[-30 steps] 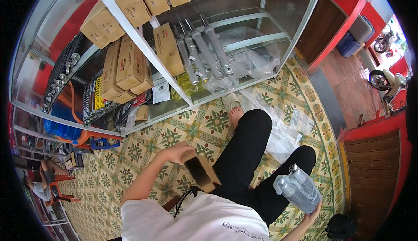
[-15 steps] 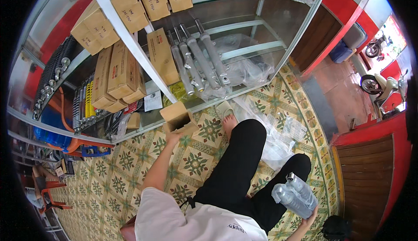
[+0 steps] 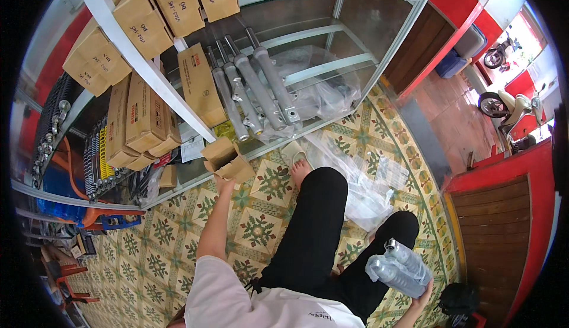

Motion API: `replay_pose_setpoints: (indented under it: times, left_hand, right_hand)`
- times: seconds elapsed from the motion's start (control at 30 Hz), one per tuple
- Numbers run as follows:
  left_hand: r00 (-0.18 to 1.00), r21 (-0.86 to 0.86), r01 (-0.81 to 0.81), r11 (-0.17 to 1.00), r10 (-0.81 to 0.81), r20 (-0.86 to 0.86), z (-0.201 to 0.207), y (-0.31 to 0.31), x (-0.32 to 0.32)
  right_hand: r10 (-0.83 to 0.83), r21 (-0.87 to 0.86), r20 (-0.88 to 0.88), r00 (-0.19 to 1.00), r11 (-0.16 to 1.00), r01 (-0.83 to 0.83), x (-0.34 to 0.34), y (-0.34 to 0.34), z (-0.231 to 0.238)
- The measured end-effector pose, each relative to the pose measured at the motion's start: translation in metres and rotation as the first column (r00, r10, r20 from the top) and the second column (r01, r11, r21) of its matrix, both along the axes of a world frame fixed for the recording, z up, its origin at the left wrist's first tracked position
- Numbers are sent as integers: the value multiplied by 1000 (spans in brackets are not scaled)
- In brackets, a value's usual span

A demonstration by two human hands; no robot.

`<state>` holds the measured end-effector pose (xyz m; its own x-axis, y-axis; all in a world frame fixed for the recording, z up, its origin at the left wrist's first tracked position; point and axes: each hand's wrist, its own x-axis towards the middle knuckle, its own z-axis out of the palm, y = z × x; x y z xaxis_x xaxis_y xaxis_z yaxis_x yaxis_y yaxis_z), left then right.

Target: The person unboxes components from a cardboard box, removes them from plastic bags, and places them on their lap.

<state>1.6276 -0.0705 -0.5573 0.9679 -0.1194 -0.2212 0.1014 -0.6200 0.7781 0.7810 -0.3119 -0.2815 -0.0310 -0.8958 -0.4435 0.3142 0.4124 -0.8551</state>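
My floor and the metal shelf in front of me

I sit on a patterned tile floor point(image 3: 261, 230) with crumpled clear plastic wrap point(image 3: 361, 180) spread on it beside my leg. The glass-fronted shelf point(image 3: 332, 67) carries grey metal fork tubes point(image 3: 261, 91) lying side by side, and brown cardboard boxes point(image 3: 142, 117) stand packed together to their left.

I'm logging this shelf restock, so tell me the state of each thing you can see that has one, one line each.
small cardboard box: flaps open, held up at the shelf edge
left hand: shut on the small cardboard box
plastic-wrapped metal tubes: bagged, held low by the knee
right hand: shut on the plastic-wrapped metal tubes
long cardboard boxes: closed, standing on the shelf
unwrapped metal tubes: lying side by side on the shelf
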Motion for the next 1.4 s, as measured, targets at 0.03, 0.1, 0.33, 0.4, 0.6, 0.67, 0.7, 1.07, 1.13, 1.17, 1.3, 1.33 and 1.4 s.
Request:
replay_pose_setpoints:
  times: [0.03,0.1,0.33,0.4,0.6,0.67,0.7,1.07,1.13,1.17,1.3,1.33,1.4]
  left_hand:
    - [996,-207,-35,978,50,71,2,14,4]
    - [985,-242,-123,962,88,-151,18,-12,-19]
    - [686,-452,-426,784,-45,-726,42,21,-47]
    - [643,-415,-363,834,-98,-760,66,-26,-95]
    - [911,-563,254,787,-391,-135,227,-112,-219]
    - [809,-379,588,715,-517,280,316,-161,-274]
    - [626,-173,746,643,-588,512,340,-178,-295]
    - [-559,198,829,-523,-773,300,426,-251,-493]
    - [-592,295,800,-523,-770,238,415,-247,-503]
    - [-604,290,791,-539,-764,225,409,-248,-506]
    - [-478,-57,867,-496,-857,192,385,-243,-502]
    - [-460,-151,867,-475,-879,125,378,-239,-498]
    - [-409,-325,870,-370,-911,-58,371,-227,-495]
  right_hand:
    - [21,13,8,1000,1000,-21,7,-4,-3]
    - [1,3,-13,1000,1000,-1,1,6,4]
    - [-79,-57,-3,997,995,79,-18,-12,-38]
    - [-101,-129,-21,995,987,97,-45,-2,-40]
    - [-78,-100,-69,995,993,71,-9,-16,-9]
    - [-118,-110,-86,989,988,108,-11,-12,-3]
    - [-134,-120,-112,985,985,121,-14,-12,-3]
    - [76,-154,-206,976,982,-109,4,-58,50]
    - [96,-162,-231,968,977,-136,-2,-69,49]
    - [154,-166,-252,955,966,-200,-2,-75,49]
    - [304,-104,-260,917,935,-339,3,-95,50]
    - [343,-126,-250,906,916,-381,13,-99,52]
    - [407,-125,-220,886,889,-440,30,-106,65]
